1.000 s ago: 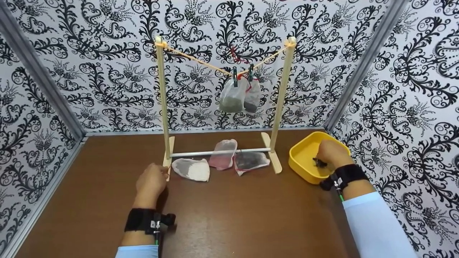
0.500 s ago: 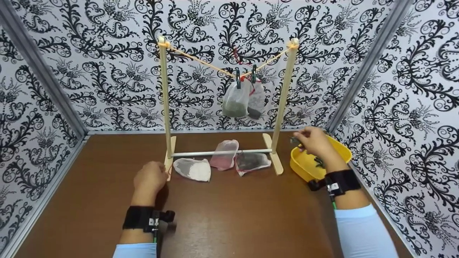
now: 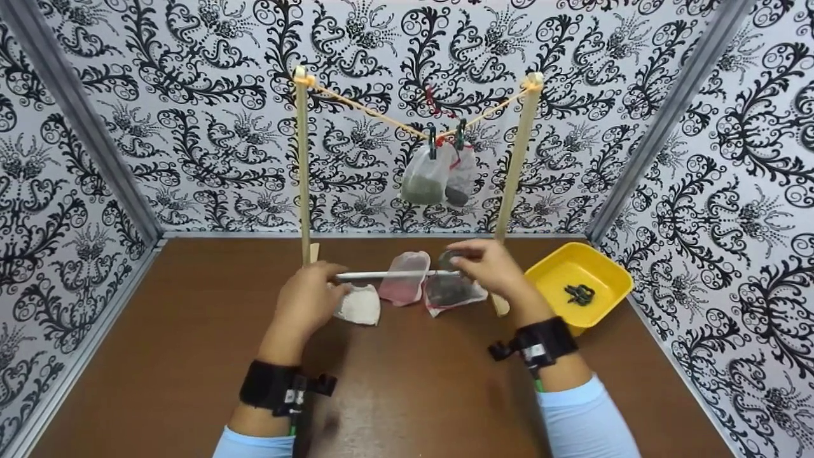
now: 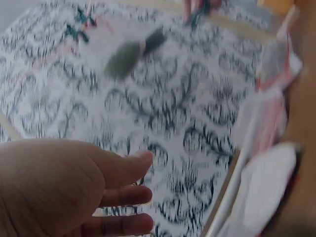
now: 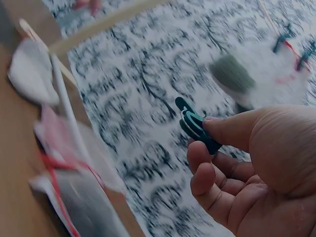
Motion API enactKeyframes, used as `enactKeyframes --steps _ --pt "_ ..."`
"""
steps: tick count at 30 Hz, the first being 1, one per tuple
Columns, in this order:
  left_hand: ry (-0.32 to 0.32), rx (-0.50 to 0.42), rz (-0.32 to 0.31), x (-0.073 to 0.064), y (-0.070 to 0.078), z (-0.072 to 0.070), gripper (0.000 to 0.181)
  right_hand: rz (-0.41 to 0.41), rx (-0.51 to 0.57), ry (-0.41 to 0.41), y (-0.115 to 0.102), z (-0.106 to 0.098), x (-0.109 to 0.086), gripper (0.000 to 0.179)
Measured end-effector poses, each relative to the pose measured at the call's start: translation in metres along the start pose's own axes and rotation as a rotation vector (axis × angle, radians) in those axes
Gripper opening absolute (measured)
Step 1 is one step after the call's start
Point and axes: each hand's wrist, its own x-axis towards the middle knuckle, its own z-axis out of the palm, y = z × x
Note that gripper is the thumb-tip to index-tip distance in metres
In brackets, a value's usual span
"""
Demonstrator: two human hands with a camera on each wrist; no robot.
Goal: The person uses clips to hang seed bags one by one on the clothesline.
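The left hand [image 3: 305, 299] reaches forward, raised over the left side of the stand, with its thumb and fingers extended and apart from each other; the left wrist view shows nothing between them. Just beyond its fingertips lies the mesh pouch with white filling [image 3: 359, 306], partly covered by the hand in the head view. The right forearm slants inward, and the right hand [image 5: 242, 168] pinches a dark green clothespin [image 5: 193, 123] between thumb and index finger, its other fingers curled below. In the head view this hand is in front of the stand's right post [image 3: 518, 165], above the mesh pouch with dark filling [image 3: 450, 291]. The pouch with pink filling [image 3: 406, 280] lies between the other two, by the white rod [image 3: 362, 276]. A green-filled pouch [image 3: 424, 186] and a dark-filled one hang from the sagging cord [image 3: 369, 111], held by clothespins [image 3: 432, 143].

Half a second ago the right hand was at the yellow container [image 3: 613, 302] with its clothespin; now it is left of it, and the clothespins inside [image 3: 580, 294] show fully. The left hand, then low at the stand's left foot, has moved up and rightward. Both hanging pouches remain clipped.
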Motion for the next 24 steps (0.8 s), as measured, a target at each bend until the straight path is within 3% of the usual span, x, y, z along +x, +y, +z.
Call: enactKeyframes --steps 5,10,13,17,24 --pt "0.002 -0.033 0.143 -0.013 0.027 0.012 0.052 -0.029 0.070 -0.013 -0.013 0.043 -0.003 0.033" --pt "0.011 -0.057 0.208 -0.024 0.039 0.015 0.066 0.035 0.245 -0.040 -0.024 0.073 -0.010 0.023" --pt "0.004 -0.035 0.224 -0.027 0.042 0.016 0.071 0.030 0.275 -0.064 -0.029 0.081 -0.015 0.021" --pt "0.004 -0.003 0.273 -0.027 0.046 0.018 0.072 -0.041 0.263 -0.092 -0.033 0.087 -0.019 0.020" --pt "0.014 0.051 0.342 -0.025 0.051 0.017 0.050 -0.062 0.294 -0.152 -0.036 0.087 -0.018 0.021"
